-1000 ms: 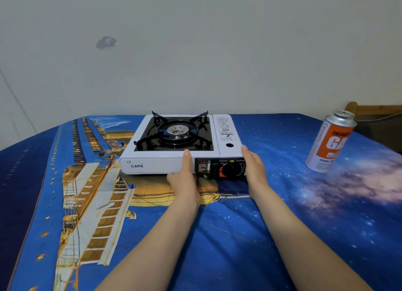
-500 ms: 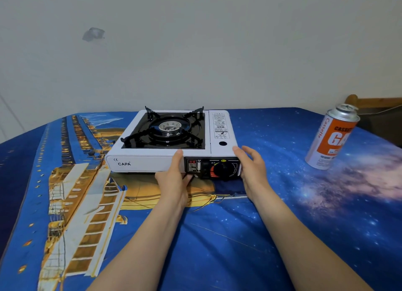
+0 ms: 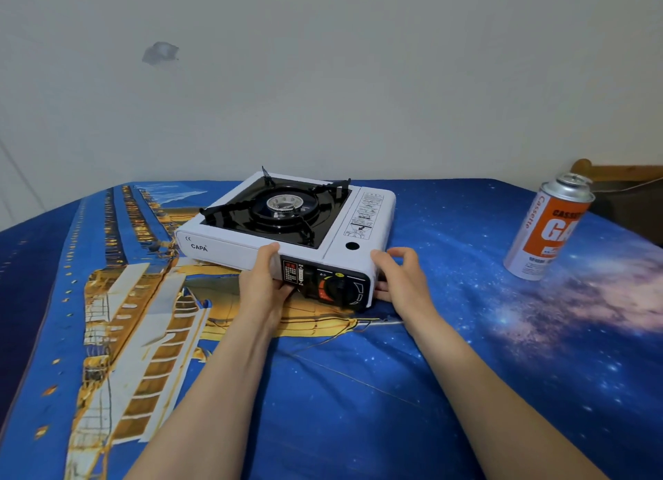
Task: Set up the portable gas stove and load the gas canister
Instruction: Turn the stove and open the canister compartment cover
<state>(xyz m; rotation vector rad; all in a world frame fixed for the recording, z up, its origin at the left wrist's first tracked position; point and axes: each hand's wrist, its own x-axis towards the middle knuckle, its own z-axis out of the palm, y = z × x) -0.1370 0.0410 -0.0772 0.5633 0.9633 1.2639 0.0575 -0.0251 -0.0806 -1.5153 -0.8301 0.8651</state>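
Observation:
A white portable gas stove (image 3: 229, 240) with a black burner top sits on the blue cloth, turned so its right front corner points toward me. My left hand (image 3: 263, 282) grips the stove's front edge, just left of the black control panel with its red-marked knob (image 3: 335, 286). My right hand (image 3: 401, 282) holds the stove's right front corner, thumb on top and fingers along the side. The canister compartment lid (image 3: 366, 214) on the stove's right side is closed. A silver and orange gas canister (image 3: 547, 228) stands upright at the far right, apart from both hands.
The blue printed cloth (image 3: 107, 336) covers the whole surface. A pale wall (image 3: 323, 84) rises right behind the stove. A dark wooden piece of furniture (image 3: 628, 192) stands behind the canister at the right edge.
The stove has been turned counter-clockwise, so its right front corner now points toward me. Both hands stayed on its front and moved with it. The canister has not moved.

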